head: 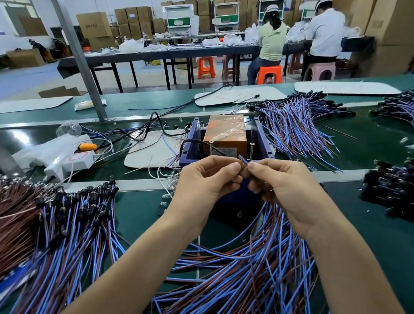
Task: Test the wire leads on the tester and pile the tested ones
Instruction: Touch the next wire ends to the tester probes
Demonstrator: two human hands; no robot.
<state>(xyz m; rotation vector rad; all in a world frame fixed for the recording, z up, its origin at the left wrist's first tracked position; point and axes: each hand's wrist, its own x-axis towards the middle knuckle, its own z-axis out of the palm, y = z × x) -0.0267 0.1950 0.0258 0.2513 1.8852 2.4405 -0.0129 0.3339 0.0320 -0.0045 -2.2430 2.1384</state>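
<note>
Observer: State of left hand [203, 180], right hand [279, 184]?
Recorder: Both raised close together, just before tester [224, 136]. Each pinches lead [243, 161] between thumb and forefinger; blue tip pokes up between them.
Observer: Rest of lead?
Recorder: Drops under right hand toward bunch [228, 271] on green table [407, 249]. Cannot trace it singly.
Observer: Other leads?
Recorder: Pile [67, 239] at left, black caps at far end; farther pile [296, 125] right of tester, fanned across table. Both well apart from hands.
</note>
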